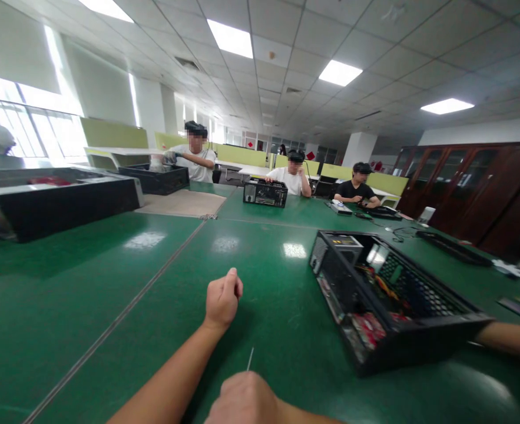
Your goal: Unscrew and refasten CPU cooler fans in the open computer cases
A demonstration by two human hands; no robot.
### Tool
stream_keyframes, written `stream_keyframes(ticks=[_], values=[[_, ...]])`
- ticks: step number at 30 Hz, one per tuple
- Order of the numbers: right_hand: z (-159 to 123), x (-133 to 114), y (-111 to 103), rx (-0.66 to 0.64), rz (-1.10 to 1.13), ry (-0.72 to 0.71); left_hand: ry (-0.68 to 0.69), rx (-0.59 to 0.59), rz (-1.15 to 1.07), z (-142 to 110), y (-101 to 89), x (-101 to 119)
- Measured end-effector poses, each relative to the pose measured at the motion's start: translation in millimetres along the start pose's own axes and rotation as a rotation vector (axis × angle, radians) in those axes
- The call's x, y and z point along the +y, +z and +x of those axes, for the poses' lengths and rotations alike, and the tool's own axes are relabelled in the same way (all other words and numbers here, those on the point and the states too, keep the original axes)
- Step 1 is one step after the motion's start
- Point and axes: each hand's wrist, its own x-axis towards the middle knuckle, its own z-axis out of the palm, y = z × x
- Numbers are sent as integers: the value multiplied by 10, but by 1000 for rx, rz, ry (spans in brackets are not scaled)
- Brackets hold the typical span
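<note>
My left hand (223, 297) is closed in a fist just above the green table, thumb uppermost. Its curled fingers hide whatever may be inside. Closer to me, at the bottom edge of the view, my right hand (244, 400) is wrapped round a screwdriver (251, 358). Only the thin metal shaft shows, pointing away from me; the handle is hidden in the fist. To the right of both hands, and apart from them, lies an open black computer case (419, 333) with cables and red parts inside.
Another person's arm (509, 340) reaches behind the case at right. A second large case (65, 203) stands at left, near a cardboard sheet (182, 203). Across the green table (131, 347), several people sit with computer cases and parts. A keyboard (454, 247) lies at far right.
</note>
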Motion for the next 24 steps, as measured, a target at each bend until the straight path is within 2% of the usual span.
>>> stream_keyframes(ticks=[3, 5, 7, 9, 11, 13, 15, 16, 17, 18, 20, 22, 24], values=[[-134, 280, -717, 56, -19, 26, -21, -23, -91, 167, -31, 294], [-275, 546, -1294, 122, -27, 30, 20, -120, -55, 262, -69, 530], [-415, 752, -1803, 198, -31, 21, 157, -229, 146, 323, -108, 731], [-496, 789, -2104, 265, -33, 13, 356, -332, 419, 350, -127, 844], [-468, 607, -2116, 312, -32, 20, 468, -438, 636, 350, -114, 857], [-326, 263, -1882, 327, -28, 37, 453, -518, 794, 335, -73, 811], [-121, -105, -1576, 346, -19, 74, 410, -505, 901, 308, -33, 777], [-16, -249, -1465, 400, -10, 123, 391, -485, 931, 285, -24, 787], [83, -346, -1410, 509, -1, 210, 369, -472, 950, 252, -27, 822], [174, -389, -1417, 552, -21, 255, 340, -470, 959, 203, -42, 883], [345, -322, -1577, 569, -101, 308, 275, -485, 941, 44, -98, 1073], [519, -112, -1781, 458, -180, 311, 243, -519, 925, -195, -150, 1306], [684, 137, -1851, 350, -214, 349, 247, -641, 1007, -476, -146, 1501]])
